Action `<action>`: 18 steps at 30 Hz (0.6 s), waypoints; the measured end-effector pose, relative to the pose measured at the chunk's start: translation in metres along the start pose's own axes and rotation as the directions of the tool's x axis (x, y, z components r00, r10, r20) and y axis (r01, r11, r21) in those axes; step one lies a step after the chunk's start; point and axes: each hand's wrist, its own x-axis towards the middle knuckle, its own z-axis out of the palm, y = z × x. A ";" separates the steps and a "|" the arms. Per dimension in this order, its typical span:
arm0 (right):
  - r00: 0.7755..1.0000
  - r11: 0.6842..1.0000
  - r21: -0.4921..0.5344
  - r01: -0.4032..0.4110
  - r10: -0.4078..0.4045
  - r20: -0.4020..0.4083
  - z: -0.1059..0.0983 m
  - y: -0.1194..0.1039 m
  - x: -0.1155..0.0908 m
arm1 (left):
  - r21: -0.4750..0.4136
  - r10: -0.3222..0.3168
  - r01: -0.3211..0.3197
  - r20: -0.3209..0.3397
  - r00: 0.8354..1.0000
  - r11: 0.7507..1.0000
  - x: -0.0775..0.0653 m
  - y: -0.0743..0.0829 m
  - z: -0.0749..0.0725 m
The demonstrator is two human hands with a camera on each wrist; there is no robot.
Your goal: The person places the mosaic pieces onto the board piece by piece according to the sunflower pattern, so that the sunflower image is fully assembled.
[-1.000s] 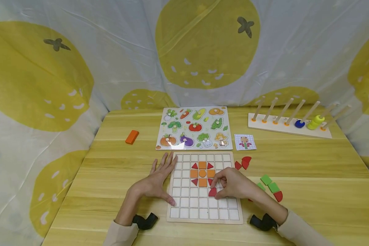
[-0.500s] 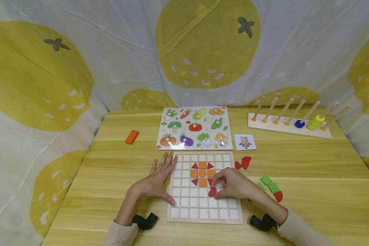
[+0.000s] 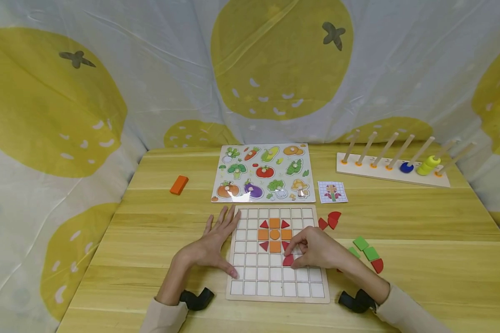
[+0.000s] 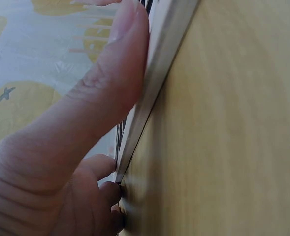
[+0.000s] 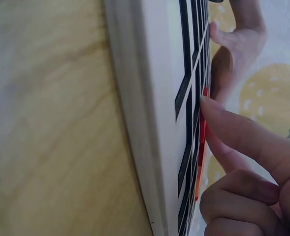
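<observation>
A wooden grid board (image 3: 275,296) lies flat on the table. My left hand (image 3: 210,245) spreads along its left edge, thumb and fingertips touching the rim; the left wrist view shows the thumb (image 4: 103,83) resting on it. Over the board's right half, my right hand (image 3: 316,249) pinches a red quarter-circle tile (image 3: 288,260) between thumb and index finger, low in a square below the pattern. That pattern has an orange round tile (image 3: 274,234) in the middle, orange square tiles (image 3: 274,223) around it, and red triangles (image 3: 264,224) at the corners. The right hand partly covers the lower right triangle.
Loose red tiles (image 3: 334,216) and green square tiles (image 3: 371,253) lie right of the board. Behind it are a vegetable puzzle (image 3: 258,159) and a small pattern card (image 3: 332,192). A peg stand (image 3: 391,175) stands back right, an orange block (image 3: 178,185) at left.
</observation>
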 end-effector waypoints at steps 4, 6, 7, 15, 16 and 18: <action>1.000 1.000 0.002 -0.013 0.013 -0.002 -0.001 -0.001 0.000 | -0.003 0.003 -0.003 -0.005 1.000 1.000 0.001 0.000 0.001; 1.000 1.000 0.008 -0.007 0.007 -0.001 -0.002 -0.001 0.000 | -0.003 0.004 -0.004 -0.008 1.000 1.000 0.001 0.000 0.001; 1.000 1.000 0.012 -0.003 0.003 0.000 -0.002 -0.001 0.000 | -0.003 0.005 -0.005 -0.009 1.000 1.000 0.001 0.000 0.001; 1.000 0.999 0.042 0.005 -0.006 0.026 -0.002 0.002 0.000 | 0.007 0.002 -0.002 -0.003 1.000 1.000 0.000 0.000 0.000; 1.000 0.999 0.041 0.003 -0.004 0.029 -0.003 0.003 0.000 | 0.003 0.006 -0.006 -0.007 1.000 1.000 0.000 0.000 0.000; 1.000 0.999 0.036 -0.003 0.002 0.030 -0.005 0.003 -0.002 | 0.004 0.004 -0.004 -0.005 1.000 1.000 0.000 0.000 0.000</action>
